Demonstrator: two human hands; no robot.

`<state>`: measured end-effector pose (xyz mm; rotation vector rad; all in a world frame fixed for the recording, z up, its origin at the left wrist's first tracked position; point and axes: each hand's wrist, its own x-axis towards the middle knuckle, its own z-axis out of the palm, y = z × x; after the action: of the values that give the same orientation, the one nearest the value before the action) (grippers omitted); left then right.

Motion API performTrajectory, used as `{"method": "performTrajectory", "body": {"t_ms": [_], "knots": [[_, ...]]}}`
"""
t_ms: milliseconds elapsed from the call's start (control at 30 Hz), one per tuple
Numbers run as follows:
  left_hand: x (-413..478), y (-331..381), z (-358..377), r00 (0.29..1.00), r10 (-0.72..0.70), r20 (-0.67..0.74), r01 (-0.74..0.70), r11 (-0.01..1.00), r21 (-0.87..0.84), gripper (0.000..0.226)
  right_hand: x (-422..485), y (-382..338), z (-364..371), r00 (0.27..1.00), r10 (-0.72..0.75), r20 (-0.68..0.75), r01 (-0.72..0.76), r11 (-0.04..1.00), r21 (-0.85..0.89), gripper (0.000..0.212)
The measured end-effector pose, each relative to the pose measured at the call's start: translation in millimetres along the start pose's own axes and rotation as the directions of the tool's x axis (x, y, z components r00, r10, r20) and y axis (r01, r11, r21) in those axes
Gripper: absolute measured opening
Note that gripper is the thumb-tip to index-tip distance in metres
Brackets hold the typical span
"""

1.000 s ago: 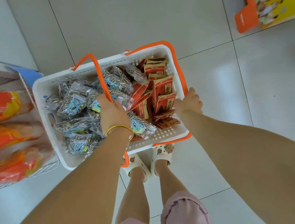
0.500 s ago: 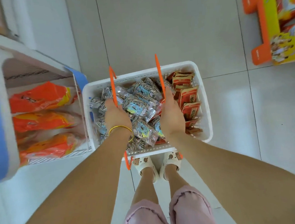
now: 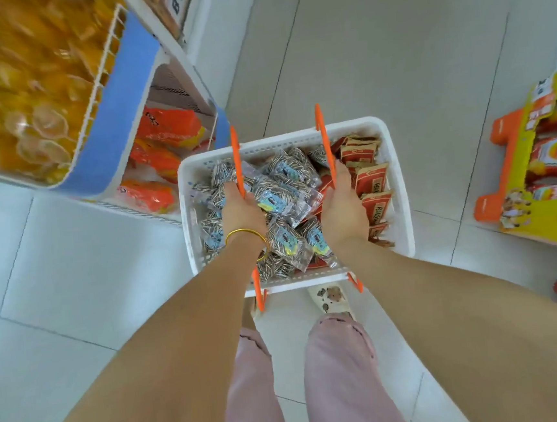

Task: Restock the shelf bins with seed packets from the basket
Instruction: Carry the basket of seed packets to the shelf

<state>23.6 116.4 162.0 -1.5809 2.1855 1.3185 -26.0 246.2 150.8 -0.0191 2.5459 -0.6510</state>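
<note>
Shop aisle, pale tiled floor (image 3: 391,49); white basket (image 3: 400,183) held by both handles in front of the person's legs.
Left hand (image 3: 241,210) grips the left orange handle (image 3: 236,157), right hand (image 3: 344,205) grips the right orange handle (image 3: 323,139); both handles upright. Clear seed packets (image 3: 284,176) fill the basket's left and middle, red-brown packets (image 3: 372,182) line its right side. Shelf bin (image 3: 162,126) with orange bags sits just left of the basket; yellow display stand (image 3: 535,161) well to its right. Gold bangle (image 3: 243,232) on left wrist.

Basket (image 3: 399,180): white perforated plastic, matt. Handles (image 3: 236,157): orange plastic, smooth. Seed pkts (image 3: 279,194): clear glossy film, crinkly; red pkts (image 3: 372,182) look matt paper. Floor (image 3: 391,49): glossy tile. Bangle (image 3: 243,233): shiny gold metal. Trousers (image 3: 338,374): pink cloth, matt.
</note>
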Motion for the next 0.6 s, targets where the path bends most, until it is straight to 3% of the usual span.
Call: {"method": "performTrajectory", "body": {"t_ms": [167, 333, 600], "knots": [[-54.2, -18.9, -10.0, 0.979, -0.114, -0.169, 0.088, 0.984, -0.155, 0.006, -30.5, -4.7, -29.3, 0.973, -0.218, 0.073, 0.224, 0.971, -0.082, 0.051], [-113.4, -56.1, -33.5, 0.92, -0.302, -0.25, 0.208, 0.916, -0.344, 0.007, -83.0, -19.5, -33.3, 0.9, -0.36, 0.246, 0.406, 0.898, -0.172, 0.051], [-238.1, -154.6, -84.0, 0.715, -0.638, -0.286, 0.356, 0.683, -0.638, 0.007, -199.0, -41.3, -10.3, 0.713, -0.492, 0.5, 0.678, 0.666, -0.311, 0.024]]}}
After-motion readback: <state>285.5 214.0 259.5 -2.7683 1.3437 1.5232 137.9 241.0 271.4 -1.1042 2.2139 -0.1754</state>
